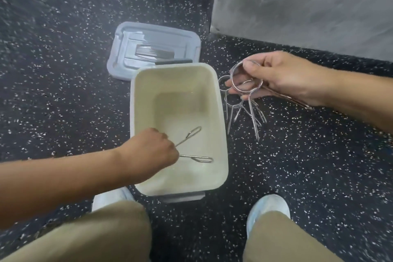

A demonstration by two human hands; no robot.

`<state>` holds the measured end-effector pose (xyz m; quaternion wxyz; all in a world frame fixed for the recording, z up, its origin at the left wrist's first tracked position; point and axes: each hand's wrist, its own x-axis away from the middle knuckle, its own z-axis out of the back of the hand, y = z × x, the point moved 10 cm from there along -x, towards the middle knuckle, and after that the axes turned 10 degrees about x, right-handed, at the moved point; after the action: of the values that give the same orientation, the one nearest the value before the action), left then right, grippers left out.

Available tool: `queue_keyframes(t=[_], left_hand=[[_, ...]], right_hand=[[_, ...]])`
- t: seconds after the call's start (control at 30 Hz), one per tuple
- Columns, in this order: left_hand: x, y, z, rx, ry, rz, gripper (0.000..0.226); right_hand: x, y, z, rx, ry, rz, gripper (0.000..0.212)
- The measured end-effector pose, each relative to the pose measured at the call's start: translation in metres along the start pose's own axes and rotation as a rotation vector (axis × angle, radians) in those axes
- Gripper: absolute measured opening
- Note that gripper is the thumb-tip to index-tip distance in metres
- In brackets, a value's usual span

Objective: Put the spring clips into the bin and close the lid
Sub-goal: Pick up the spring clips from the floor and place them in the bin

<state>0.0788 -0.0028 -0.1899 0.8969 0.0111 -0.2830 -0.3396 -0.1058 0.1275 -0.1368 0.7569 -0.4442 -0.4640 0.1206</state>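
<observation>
An open cream bin stands on the speckled floor between my feet. My left hand reaches over its near left wall, shut on a metal spring clip whose two looped arms point into the bin. To the right of the bin, my right hand is above the floor, closed on a bunch of ringed spring clips. Several more spring clips lie on the floor under it. The grey lid lies flat just behind the bin.
A grey wall or panel rises at the back right. My two shoes and tan trouser legs fill the bottom of the view. Dark speckled floor surrounds the bin.
</observation>
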Motion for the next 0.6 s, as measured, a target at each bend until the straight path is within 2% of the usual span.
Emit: queue_keyframes(t=[0.1, 0.17, 0.4, 0.6], left_hand=[[-0.02, 0.011, -0.03, -0.094, -0.185, -0.02, 0.026], [-0.031, 0.014, -0.039, -0.133, -0.244, -0.038, 0.026], [-0.043, 0.014, -0.062, -0.18, -0.262, -0.068, 0.034], [-0.037, -0.003, -0.055, -0.092, -0.248, 0.077, 0.029]], right_hand=[[-0.01, -0.01, -0.015, 0.07, -0.042, 0.025, 0.036], [-0.018, -0.016, -0.027, 0.127, -0.064, 0.036, 0.036], [-0.055, -0.047, -0.076, 0.349, -0.075, 0.115, 0.019], [-0.081, -0.056, -0.109, 0.525, -0.095, 0.121, 0.018]])
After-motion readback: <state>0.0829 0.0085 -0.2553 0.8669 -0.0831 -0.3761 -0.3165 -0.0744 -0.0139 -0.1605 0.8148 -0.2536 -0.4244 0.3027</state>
